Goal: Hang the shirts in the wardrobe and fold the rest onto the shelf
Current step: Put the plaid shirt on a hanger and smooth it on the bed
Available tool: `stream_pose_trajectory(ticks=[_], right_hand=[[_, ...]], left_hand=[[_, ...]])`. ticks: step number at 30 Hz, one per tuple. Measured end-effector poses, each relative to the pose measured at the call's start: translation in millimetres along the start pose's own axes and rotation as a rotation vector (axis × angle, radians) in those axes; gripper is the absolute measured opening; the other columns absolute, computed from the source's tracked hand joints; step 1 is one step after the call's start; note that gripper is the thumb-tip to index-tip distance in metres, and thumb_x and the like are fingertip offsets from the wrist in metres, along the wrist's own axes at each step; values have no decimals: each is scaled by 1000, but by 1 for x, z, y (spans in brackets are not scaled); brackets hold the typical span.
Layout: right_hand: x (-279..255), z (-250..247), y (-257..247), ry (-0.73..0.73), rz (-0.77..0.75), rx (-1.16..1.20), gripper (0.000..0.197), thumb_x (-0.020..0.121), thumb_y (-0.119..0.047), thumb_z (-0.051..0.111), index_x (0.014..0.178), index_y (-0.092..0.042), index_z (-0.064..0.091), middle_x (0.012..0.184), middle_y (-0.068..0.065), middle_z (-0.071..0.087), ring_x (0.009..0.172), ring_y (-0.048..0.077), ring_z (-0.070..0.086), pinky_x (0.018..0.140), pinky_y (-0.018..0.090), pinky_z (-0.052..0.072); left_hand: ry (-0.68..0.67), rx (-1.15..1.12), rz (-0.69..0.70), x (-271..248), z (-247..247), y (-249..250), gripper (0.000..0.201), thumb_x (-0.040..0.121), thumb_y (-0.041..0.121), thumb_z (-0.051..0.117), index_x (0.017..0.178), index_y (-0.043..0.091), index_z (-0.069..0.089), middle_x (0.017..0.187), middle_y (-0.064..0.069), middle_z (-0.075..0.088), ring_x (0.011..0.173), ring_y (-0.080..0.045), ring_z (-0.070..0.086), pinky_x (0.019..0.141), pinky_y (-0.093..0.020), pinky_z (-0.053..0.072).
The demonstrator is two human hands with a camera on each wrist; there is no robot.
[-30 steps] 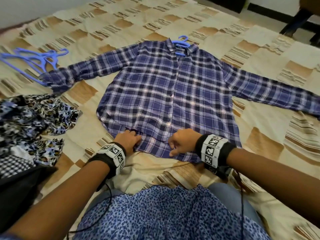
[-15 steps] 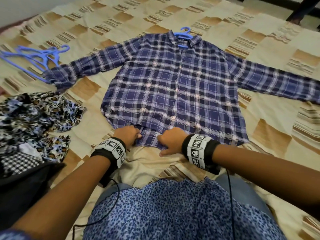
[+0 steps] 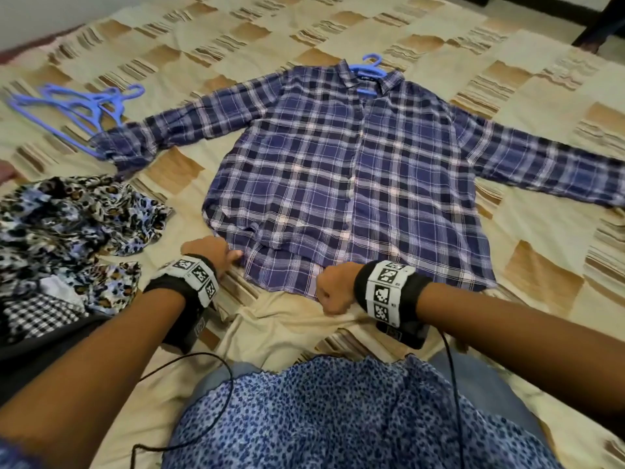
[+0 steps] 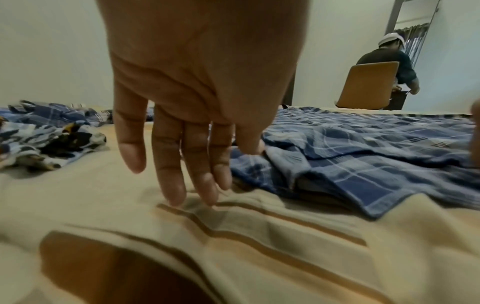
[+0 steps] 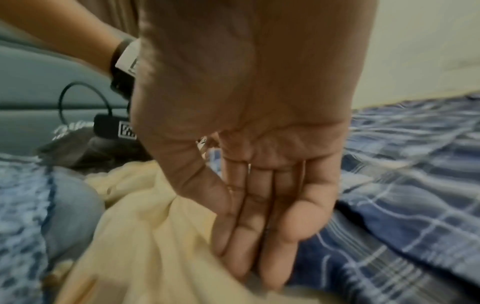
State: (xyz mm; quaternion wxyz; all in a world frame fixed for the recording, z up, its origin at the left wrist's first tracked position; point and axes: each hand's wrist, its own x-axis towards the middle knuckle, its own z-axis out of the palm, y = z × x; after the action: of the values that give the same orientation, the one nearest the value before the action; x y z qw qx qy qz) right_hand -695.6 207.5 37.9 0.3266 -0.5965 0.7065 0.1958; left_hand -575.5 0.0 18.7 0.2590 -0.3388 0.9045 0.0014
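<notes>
The blue plaid cotton shirt [image 3: 341, 184] lies flat on the beige patchwork bedsheet [image 3: 422, 32], and at its lower hem the left hand [image 3: 211, 253] and the right hand [image 3: 334, 289] rest with straight, relaxed fingers.

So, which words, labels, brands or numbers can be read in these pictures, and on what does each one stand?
No text can be read as words.
Wristbands: black-and-white square code markers only, no letters or numbers.
Plaid shirt: a dark label inside the collar, too small to read.
Black unit under the left wrist: a white printed patch, blurred and partly hidden, unreadable.
Blue hangers: no marking visible.
</notes>
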Motion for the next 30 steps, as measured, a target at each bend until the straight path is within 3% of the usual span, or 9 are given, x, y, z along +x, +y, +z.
stream_pose_trajectory(ticks=[3, 5, 9, 11, 14, 16, 19, 24, 30], right_hand=[[2, -9, 21, 205, 42, 28, 18, 85, -18, 47, 74, -10, 59, 70, 6, 57, 66, 26, 51, 62, 27, 46], [5, -18, 35, 291, 71, -44, 21, 86, -27, 50, 77, -10, 58, 70, 4, 55, 69, 26, 52, 63, 29, 44], [19, -20, 53, 238, 125, -131, 34, 84, -42, 59, 96, -10, 60, 83, 4, 59, 78, 26, 60, 62, 31, 43], [28, -13, 52, 212, 88, -161, 34, 84, -42, 58, 94, -9, 60, 89, 5, 62, 82, 25, 62, 63, 31, 43], [33, -12, 50, 219, 36, -247, 32, 84, -41, 53, 66, -15, 46, 70, -1, 52, 70, 22, 55, 59, 28, 36], [32, -15, 48, 215, 25, -304, 35, 83, -42, 53, 62, -17, 42, 62, -3, 44, 62, 21, 48, 52, 25, 30], [35, -15, 45, 195, 29, -312, 25, 88, -33, 51, 72, -13, 48, 65, -3, 45, 65, 21, 52, 55, 26, 34], [38, -9, 44, 229, -45, -285, 24, 91, -25, 44, 92, -7, 61, 86, 8, 62, 74, 26, 59, 59, 27, 40], [40, 2, 42, 214, -95, -249, 27, 91, -25, 42, 97, -6, 61, 84, 9, 62, 75, 27, 60, 67, 31, 51]], left_hand=[[154, -136, -110, 16, -12, -12, 31, 97, 32, 45, 111, 5, 52, 108, -16, 61, 93, -30, 58, 82, -38, 45], [217, -281, -163, 34, -16, -19, 35, 95, 27, 49, 120, 4, 42, 113, -21, 59, 103, -37, 57, 87, -44, 46], [229, -610, -220, 66, -12, -15, 55, 92, 23, 57, 136, 7, 28, 124, -28, 51, 114, -46, 49, 93, -51, 41], [254, -738, -266, 78, -9, -12, 52, 91, 23, 60, 133, 7, 34, 127, -26, 51, 117, -43, 48, 95, -48, 38], [316, -828, -352, 87, -7, -16, 35, 89, 20, 64, 118, 3, 54, 121, -22, 59, 110, -38, 54, 91, -43, 43], [362, -842, -395, 88, -4, -21, 38, 84, 22, 69, 113, 1, 58, 120, -23, 59, 109, -38, 55, 94, -43, 45], [364, -892, -421, 86, -6, -23, 63, 80, 23, 74, 131, 1, 41, 132, -24, 46, 118, -39, 47, 98, -44, 40], [360, -815, -306, 92, -17, -55, 38, 84, 19, 69, 111, -7, 62, 109, -26, 63, 102, -39, 59, 88, -42, 44], [323, -794, -354, 97, -16, -96, 35, 89, 18, 61, 115, -5, 61, 121, -28, 58, 114, -40, 53, 96, -43, 40]])
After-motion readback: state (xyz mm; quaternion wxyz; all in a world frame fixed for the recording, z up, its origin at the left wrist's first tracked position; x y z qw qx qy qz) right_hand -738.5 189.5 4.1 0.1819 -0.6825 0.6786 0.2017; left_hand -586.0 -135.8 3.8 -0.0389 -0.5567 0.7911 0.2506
